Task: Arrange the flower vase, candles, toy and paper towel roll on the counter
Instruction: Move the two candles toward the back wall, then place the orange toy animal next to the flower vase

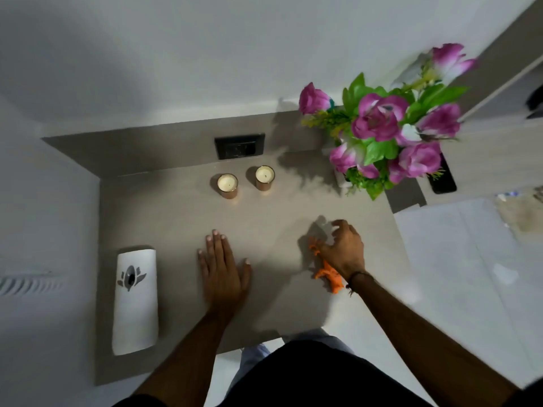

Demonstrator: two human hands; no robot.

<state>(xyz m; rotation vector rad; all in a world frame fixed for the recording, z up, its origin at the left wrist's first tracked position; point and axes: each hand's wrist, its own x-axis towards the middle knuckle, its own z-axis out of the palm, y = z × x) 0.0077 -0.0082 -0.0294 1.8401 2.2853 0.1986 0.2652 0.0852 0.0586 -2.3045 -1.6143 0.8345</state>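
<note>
Toy: orange plastic animal figure (pixel 327 271), lying near the counter's front right, partly under the right hand (pixel 343 249); likely light and rigid, with thin legs that could snag, so best taken around the body.
Right hand: curled down over the toy, fingers bent around its upper part; whether it truly grips or only touches I cannot tell, since the palm hides the contact.
Left hand: lying flat (pixel 221 267), palm down and fingers spread on the counter (pixel 164 218), holding nothing.
Candles: two small ones in coppery glass holders, one (pixel 227 185) just left of the other (pixel 265 177), upright near the back wall below the black socket plate (pixel 239 146); probably weighty for their size, smooth and breakable, so grasp around the sides.
Flower vase: purple artificial roses (pixel 382 133) at the back right corner; the white vase itself is mostly hidden by leaves, top-heavy by the look, so lift low at the base.
Paper towel roll: none clearly seen; a white dispenser-like object (pixel 135 301) with a dark emblem lies at the front left.
Phone: dark slab (pixel 442 177) just right of the flowers.
</note>
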